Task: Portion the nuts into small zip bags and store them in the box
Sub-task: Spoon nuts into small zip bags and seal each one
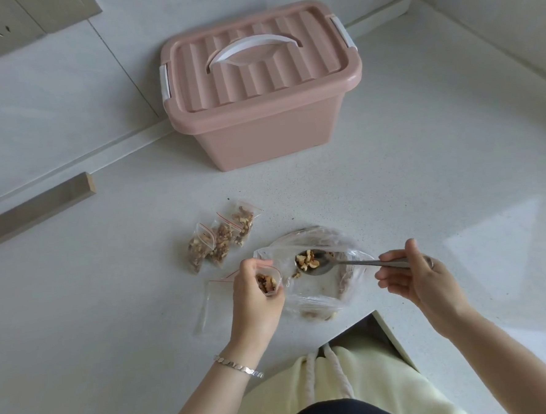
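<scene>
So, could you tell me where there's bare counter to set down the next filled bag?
Bare counter lies between the pink box and the filled bags, and right of the big nut bag. Crowded round the spoon and empty zip bags.

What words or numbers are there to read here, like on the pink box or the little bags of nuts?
None: no words, numbers or signs can be read anywhere in this view.
On the pink box: plain lid and sides, no label.
On the small zip bags: only a red stripe by the top, no print.
On the spoon and the wall socket plate: no marking shows.
</scene>
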A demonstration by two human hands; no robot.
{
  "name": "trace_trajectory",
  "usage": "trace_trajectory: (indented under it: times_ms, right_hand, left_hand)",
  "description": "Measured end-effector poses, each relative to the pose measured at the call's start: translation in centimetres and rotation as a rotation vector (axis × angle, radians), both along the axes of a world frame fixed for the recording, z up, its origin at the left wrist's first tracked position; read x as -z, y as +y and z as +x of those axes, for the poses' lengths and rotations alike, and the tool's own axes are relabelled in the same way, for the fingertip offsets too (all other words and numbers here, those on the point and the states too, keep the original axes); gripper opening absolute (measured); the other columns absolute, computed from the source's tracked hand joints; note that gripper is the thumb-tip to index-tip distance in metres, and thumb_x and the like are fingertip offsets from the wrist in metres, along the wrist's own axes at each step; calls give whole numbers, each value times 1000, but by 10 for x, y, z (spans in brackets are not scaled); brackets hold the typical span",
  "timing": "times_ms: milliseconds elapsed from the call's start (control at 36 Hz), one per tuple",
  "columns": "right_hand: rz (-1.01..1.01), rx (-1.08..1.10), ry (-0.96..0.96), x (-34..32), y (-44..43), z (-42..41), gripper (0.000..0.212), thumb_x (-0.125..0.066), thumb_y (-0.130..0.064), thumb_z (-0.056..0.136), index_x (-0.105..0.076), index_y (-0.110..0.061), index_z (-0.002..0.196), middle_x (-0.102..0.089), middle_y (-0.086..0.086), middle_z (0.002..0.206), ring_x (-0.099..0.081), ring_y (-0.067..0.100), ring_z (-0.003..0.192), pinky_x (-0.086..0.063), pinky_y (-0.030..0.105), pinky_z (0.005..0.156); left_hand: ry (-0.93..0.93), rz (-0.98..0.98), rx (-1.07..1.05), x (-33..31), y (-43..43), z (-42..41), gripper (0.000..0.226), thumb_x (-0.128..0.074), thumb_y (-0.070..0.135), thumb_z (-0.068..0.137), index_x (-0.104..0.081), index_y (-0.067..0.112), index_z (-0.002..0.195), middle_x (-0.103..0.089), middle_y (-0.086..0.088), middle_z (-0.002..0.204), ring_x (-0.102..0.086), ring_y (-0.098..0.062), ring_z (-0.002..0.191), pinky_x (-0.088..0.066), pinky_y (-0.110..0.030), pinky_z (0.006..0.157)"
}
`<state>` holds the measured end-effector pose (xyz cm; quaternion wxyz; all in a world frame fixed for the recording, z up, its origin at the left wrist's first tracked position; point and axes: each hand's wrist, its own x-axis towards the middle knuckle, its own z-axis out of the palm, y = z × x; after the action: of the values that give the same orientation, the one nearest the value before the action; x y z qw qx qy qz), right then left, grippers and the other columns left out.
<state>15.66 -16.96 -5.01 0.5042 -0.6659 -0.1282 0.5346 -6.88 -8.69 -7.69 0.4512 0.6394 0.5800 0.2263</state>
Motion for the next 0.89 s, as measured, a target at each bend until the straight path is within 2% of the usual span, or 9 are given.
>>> trace_trajectory:
  times_ms: [111, 167, 306, 417, 528, 583, 667, 806, 889]
  right_hand:
    - [163, 11, -87, -36, 8, -14, 54, -37, -53, 77, -63, -5, 77, -67, 10, 59, -63, 17, 53, -50, 20, 52]
    - [237, -11, -164, -48, 12, -25, 53, -38, -52, 76, -63, -6, 75, -67, 10, 58, -62, 17, 52, -49, 20, 51]
    - [365, -234, -497, -55, 12, -48, 56, -37, -73, 78, -68, -27, 74, -69, 0, 69, -63, 8, 58, -47, 15, 58]
    - [435, -305, -683, -59, 11, -54, 43, -36, -67, 86, -64, -37, 71, -65, -7, 71, -62, 7, 63, -47, 15, 61]
    - [470, -336, -721, -63, 12, -54, 45, -34, -64, 88, -65, -31, 79, -64, -7, 73, -61, 6, 62, -46, 14, 60]
    - [452, -383, -736, -63, 15, -57, 45, -33, -66, 87, -62, -37, 68, -64, -10, 72, -61, 4, 61, -46, 14, 59]
    - [452, -429, -749, -61, 18, -63, 36, -33, -68, 86, -58, -44, 73, -64, -12, 74, -61, 3, 63, -47, 18, 60]
    - [479, -281, -659, -66, 19, -61, 49, -34, -67, 86, -65, -31, 77, -65, -9, 66, -62, 8, 63, -45, 13, 61]
    - [459, -199, -697, -67, 22, -53, 50, -32, -69, 86, -64, -31, 80, -65, -10, 66, -62, 7, 62, -44, 12, 59]
  left_hand:
    - [-51, -21, -10, -5, -1, 4, 43, -68, 0, 77, -44, 34, 89, -55, 4, 110, -53, -8, 102, -43, -7, 72]
    - [-60, -30, -8, -6, -1, 6, 43, -69, 2, 77, -43, 34, 89, -55, 0, 107, -54, -10, 96, -42, -4, 69]
    - [-42, -55, -22, -3, 0, 8, 36, -69, 12, 78, -43, 30, 98, -55, -4, 104, -56, -15, 89, -44, -12, 67]
    - [-52, -34, -15, -4, 1, 8, 37, -68, 11, 78, -44, 36, 92, -54, 1, 101, -54, -14, 89, -43, -12, 70]
    - [-47, -15, -23, -3, 1, 6, 34, -68, 10, 77, -48, 27, 99, -54, 2, 102, -54, -15, 95, -44, -16, 75]
    - [-87, -6, -26, -4, 1, 6, 39, -69, 5, 76, -49, 31, 98, -55, 3, 106, -55, -13, 100, -48, -18, 79]
    - [-113, -6, -20, -8, -1, 5, 43, -69, 1, 76, -48, 34, 95, -55, 4, 109, -56, -10, 102, -50, -18, 80]
    - [-98, -3, -106, -22, 6, -6, 32, -64, 4, 81, -46, 28, 89, -60, 3, 90, -59, -3, 79, -47, -11, 66]
    - [0, 96, -241, -28, 18, -25, 32, -61, -2, 79, -45, 26, 82, -58, 13, 84, -58, -1, 79, -44, -17, 71]
